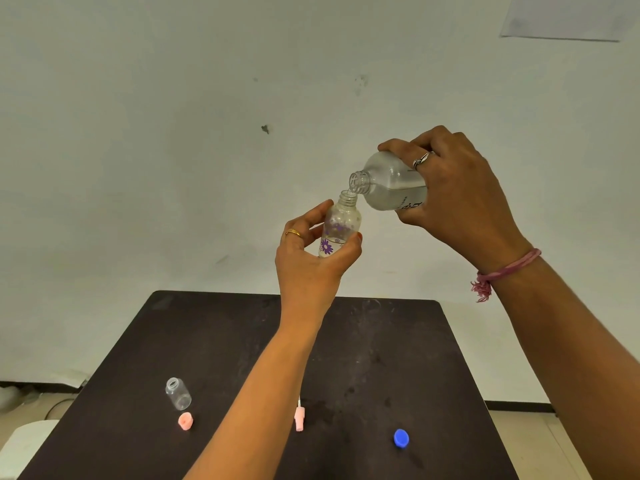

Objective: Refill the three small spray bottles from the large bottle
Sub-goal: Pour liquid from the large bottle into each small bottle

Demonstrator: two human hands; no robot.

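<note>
My left hand grips a small clear bottle with purple flowers, held upright and uncapped, well above the table. My right hand grips the large clear bottle, tilted with its open mouth just over the small bottle's neck. Clear liquid fills the lower side of the large bottle. A second small clear bottle stands uncapped on the dark table at the near left. Only two small bottles are in view.
A pink cap lies just in front of the standing bottle. A pink spray head lies near my left forearm. A blue cap lies at the near right. A pale wall rises behind the table.
</note>
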